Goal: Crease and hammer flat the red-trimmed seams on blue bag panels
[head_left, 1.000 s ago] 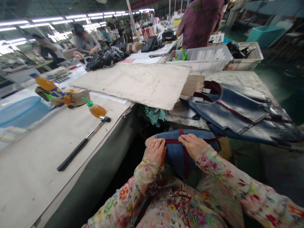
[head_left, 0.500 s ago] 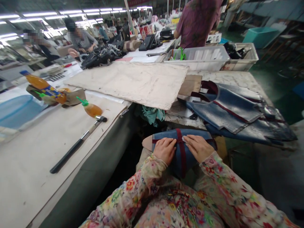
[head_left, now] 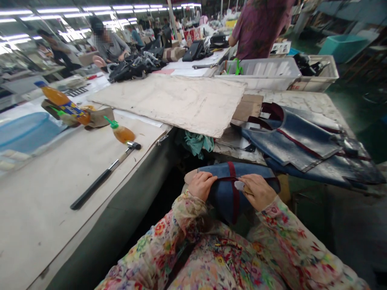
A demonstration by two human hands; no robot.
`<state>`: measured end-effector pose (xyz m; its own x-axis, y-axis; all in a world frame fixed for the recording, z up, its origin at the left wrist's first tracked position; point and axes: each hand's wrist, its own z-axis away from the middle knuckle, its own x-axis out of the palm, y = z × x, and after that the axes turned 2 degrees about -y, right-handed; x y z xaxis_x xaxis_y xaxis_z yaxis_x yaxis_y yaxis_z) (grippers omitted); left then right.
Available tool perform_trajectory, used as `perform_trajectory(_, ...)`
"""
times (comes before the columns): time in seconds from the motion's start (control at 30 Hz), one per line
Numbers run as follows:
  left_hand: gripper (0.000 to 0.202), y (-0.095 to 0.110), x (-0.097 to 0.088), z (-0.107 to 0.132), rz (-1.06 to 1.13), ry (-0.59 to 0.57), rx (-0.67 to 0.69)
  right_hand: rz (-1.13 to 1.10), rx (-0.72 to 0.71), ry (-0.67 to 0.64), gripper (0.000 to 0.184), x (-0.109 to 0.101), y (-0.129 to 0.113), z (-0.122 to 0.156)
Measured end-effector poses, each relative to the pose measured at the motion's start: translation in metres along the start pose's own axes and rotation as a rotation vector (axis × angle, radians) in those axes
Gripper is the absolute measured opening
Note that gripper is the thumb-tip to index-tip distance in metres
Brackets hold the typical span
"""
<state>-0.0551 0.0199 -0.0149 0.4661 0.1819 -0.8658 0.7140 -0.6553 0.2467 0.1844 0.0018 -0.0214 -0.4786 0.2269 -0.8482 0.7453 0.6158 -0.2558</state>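
Across my lap lies a blue leather piece (head_left: 220,197) with dark red strips (head_left: 232,171) crossing on it. My left hand (head_left: 202,186) is closed at its left side, fingertips pinching the dark red strip that runs crosswise. Closed at the other side of the crossing, my right hand (head_left: 258,191) has fingertips at the same strip. It also holds a small flat tool with a whitish tip (head_left: 239,185); its kind is not clear, and the palm hides the rest.
On the left table lie a black-handled hammer (head_left: 102,179), a squeeze bottle (head_left: 121,132) with a green nozzle and an orange drink bottle (head_left: 63,102). Stacked blue leather pieces (head_left: 302,141) lie at right, near grey bins (head_left: 260,72). Other people work beyond.
Both hands were lying flatter over the strip; now their fingers are curled in. My left hand has shifted left, and the right-hand tool shows more. The view has moved slightly.
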Motion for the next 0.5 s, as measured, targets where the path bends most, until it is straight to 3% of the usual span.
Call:
perform_trajectory(0.2, 0.026, 0.008, -0.006, 0.006, -0.017, 0.022, -0.032, 0.068, -0.038, 0.000, 0.039, -0.003, -0.008, 0.011)
perform_trajectory(0.33, 0.028, 0.029, 0.006, 0.002, -0.026, -0.006, -0.040, 0.108, -0.102, 0.023, 0.040, -0.005, -0.018, 0.010)
perform_trajectory(0.5, 0.040, 0.048, 0.021, -0.012, -0.016, -0.120, -0.030, 0.178, 0.006, -0.032, 0.040, -0.002, -0.027, 0.005)
